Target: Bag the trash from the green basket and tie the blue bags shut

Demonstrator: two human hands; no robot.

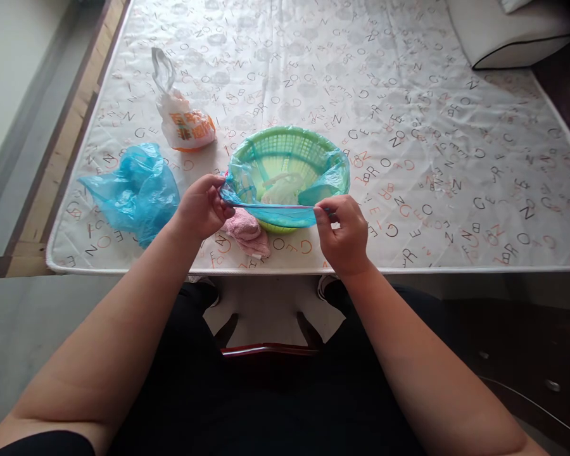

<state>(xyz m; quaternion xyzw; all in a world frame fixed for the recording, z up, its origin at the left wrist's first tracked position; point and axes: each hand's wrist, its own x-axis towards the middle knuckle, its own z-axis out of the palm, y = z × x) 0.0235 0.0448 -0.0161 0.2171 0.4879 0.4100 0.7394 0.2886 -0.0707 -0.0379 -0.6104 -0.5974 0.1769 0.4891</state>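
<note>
A green plastic basket [289, 132] stands near the front edge of the mattress. Inside it lies a thin blue plastic bag [285, 217], partly spread over the walls and drawn over the front rim. My left hand [200, 208] pinches the bag's edge at the basket's left front, where a bit of pink shows. My right hand [346, 233] is closed on the same edge at the right front. Between the hands that edge is stretched into a straight dark pinkish line. Something pale shows at the basket's bottom, unclear through the film. A pink cloth [247, 233] lies beside the basket, below my hands.
Another crumpled blue plastic bag [140, 193] rests left of my left hand. Behind it sits a white bag with orange print [189, 123], its top twisted upright. The letter-patterned mattress [408, 120] ends just before my knees. A white cushion-like object [513, 38] lies far right.
</note>
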